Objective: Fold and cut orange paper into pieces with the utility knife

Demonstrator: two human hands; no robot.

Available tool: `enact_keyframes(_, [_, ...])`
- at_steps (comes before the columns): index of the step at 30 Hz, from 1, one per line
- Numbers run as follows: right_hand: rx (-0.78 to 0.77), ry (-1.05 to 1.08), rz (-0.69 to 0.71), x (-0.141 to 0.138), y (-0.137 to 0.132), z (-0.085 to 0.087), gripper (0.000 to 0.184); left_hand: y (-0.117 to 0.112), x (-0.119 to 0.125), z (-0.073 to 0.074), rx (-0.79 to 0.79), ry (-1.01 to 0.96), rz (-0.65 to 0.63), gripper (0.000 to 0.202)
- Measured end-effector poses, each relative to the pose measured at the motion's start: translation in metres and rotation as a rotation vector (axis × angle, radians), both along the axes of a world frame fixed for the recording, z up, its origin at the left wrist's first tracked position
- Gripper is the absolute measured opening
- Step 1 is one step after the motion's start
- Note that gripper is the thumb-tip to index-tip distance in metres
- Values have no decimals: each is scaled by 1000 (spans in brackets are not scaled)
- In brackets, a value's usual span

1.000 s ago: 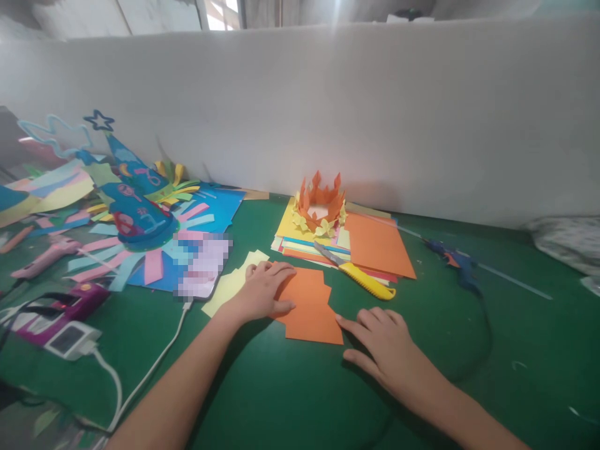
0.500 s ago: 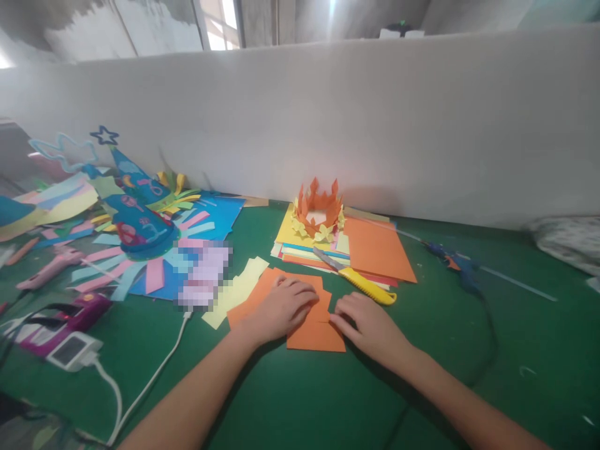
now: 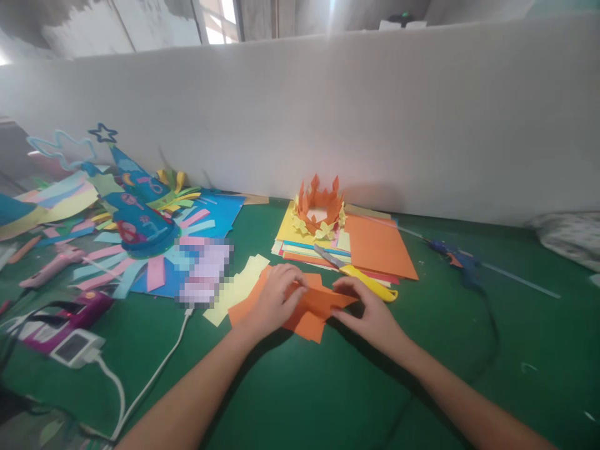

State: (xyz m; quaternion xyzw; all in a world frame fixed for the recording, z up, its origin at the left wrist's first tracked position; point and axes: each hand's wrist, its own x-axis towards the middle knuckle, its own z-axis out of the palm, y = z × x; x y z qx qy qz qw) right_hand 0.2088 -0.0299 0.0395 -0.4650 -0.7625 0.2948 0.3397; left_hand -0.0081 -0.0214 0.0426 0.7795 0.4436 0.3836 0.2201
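Both hands hold a piece of orange paper, which is lifted and bent between them. My left hand has its thumb and fingers closed at the paper's left end. The paper's right corner is pinched by my right hand. Beneath lie more orange paper pieces, partly covered by my left hand. Pale yellow paper pieces lie left of them. A cutter with a yellow handle rests just beyond my right hand.
An orange paper crown stands on stacked coloured paper. A blue glue gun lies right, its cord trailing forward. Left are decorated blue cone hats, a pink glue gun, a purple power strip and white cables.
An orange piece that lay flat is now raised and bent between both hands. My right hand has closed on its right corner, and my left thumb has come onto it.
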Motion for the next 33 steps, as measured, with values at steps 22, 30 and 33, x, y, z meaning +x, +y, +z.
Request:
enact_keyframes(22, [200, -300, 672, -3, 20, 3, 27, 13, -30, 1, 18, 330, -306, 24])
enact_keyframes(30, [40, -336, 605, 3, 31, 18, 28, 15, -23, -5, 11, 389, -261, 18])
enact_keyframes(33, [-32, -279, 574, 0, 35, 17, 26, 15, -24, -3, -22, 367, -247, 15])
